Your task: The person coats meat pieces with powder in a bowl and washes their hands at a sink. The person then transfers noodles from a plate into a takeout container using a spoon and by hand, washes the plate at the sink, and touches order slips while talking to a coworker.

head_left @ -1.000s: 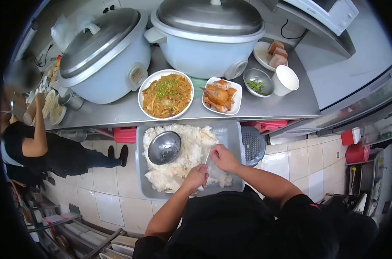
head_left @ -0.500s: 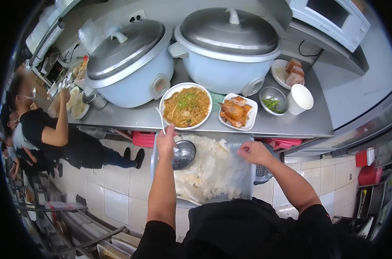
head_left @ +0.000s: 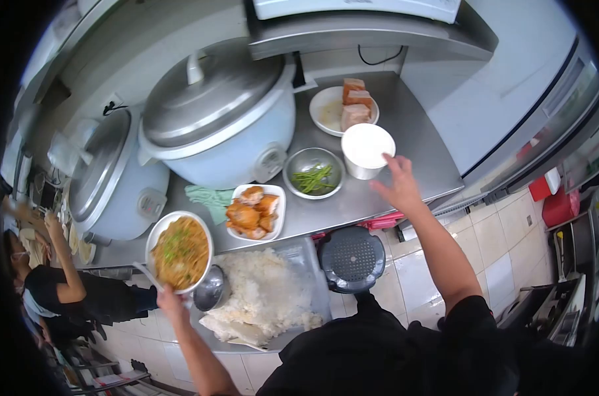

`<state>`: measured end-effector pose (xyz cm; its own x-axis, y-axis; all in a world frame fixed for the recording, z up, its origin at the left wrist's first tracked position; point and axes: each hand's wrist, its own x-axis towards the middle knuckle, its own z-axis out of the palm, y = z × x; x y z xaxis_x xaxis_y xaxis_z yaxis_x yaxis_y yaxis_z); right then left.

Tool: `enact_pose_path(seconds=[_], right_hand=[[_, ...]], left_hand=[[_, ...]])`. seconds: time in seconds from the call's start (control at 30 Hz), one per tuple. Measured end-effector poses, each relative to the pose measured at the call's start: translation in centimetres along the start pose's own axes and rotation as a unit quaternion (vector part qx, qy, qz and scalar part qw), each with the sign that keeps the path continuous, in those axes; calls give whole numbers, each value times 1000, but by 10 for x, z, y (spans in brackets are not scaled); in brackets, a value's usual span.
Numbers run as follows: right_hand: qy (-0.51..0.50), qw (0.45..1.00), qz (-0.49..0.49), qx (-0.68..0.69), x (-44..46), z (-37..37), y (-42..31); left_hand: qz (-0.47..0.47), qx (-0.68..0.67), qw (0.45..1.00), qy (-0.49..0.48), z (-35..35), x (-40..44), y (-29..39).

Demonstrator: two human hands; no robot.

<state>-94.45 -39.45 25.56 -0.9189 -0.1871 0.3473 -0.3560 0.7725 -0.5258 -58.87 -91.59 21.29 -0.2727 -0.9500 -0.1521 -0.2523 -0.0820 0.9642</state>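
My right hand (head_left: 399,181) is at the side of a white paper cup (head_left: 367,148), fingers apart, a fingertip at its rim. My left hand (head_left: 172,302) is closed around a white utensil (head_left: 147,275), beside the plate of noodles (head_left: 180,252). A metal bowl (head_left: 212,289) rests on the white rice (head_left: 263,290) in a grey tub (head_left: 320,284). On the counter are a metal bowl of green vegetables (head_left: 314,175), a square dish of browned meat (head_left: 254,212) and a plate with meat blocks (head_left: 357,105).
Two large rice cookers (head_left: 213,112) (head_left: 118,178) stand at the back left. A green cloth (head_left: 210,200) lies by the meat dish. A dark stool (head_left: 352,259) stands right of the tub. Another person (head_left: 68,290) works at the far left.
The view has swung right. My right hand has gone from the tub to the paper cup. My left hand has moved left with the white utensil, away from the rice.
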Motion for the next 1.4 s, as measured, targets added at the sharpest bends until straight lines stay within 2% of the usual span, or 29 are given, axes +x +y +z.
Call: enact_pose_path(seconds=[0.07,0.1,0.17,0.27,0.3,0.37,0.4,0.47,0.5,0.57,0.6,0.67,0.73,0.87,1.1,1.2,1.3,1.37,1.4], right_hand=[[-68,997,27,2,22,8,24],[-84,995,47,8,32,2,36],[-126,988,85,19,43,-15,50],[-127,990,55,11,46,-44,103],[-124,990,64,6,48,-52,111],[-117,989,86,-5,45,-79,113],[-55,990,13,-128,38,-87,112],[22,985,-80,-153,49,-107,96],[60,977,-125,-165,53,-111,87],[-46,975,-167,-138,74,-96,72],[-97,969,-188,-125,89,-85,63],[-157,937,-244,-197,118,-55,38],[-243,916,-201,-249,151,-1,36],[-280,905,-155,-281,185,43,30],[-259,922,-84,-277,199,61,19],[-259,940,-118,-189,222,77,34],[-240,958,-65,-139,226,16,20],[-211,952,-31,-221,217,-38,33],[-235,935,8,-267,212,-60,53]], left_hand=[[28,35,999,24,-16,-47,30],[28,22,999,-7,-26,-65,38],[18,63,998,-2,-32,-107,56],[2,37,998,-59,-4,-177,68],[1,15,999,-37,12,-192,56],[-61,-3,986,-154,61,-235,73],[-65,-50,986,-144,94,-251,68],[-82,-67,979,-174,146,-271,50],[-101,-47,968,-224,169,-289,67],[-98,-29,960,-261,205,-295,49],[-83,-3,952,-295,224,-307,71],[-106,18,936,-334,249,-307,67],[-103,33,923,-370,270,-306,55],[-112,40,901,-417,302,-299,32],[-71,81,898,-426,330,-293,22],[-66,42,907,-414,352,-295,2],[-107,19,901,-420,358,-299,16],[-111,4,901,-419,368,-305,20],[-117,3,906,-407,370,-309,32]])
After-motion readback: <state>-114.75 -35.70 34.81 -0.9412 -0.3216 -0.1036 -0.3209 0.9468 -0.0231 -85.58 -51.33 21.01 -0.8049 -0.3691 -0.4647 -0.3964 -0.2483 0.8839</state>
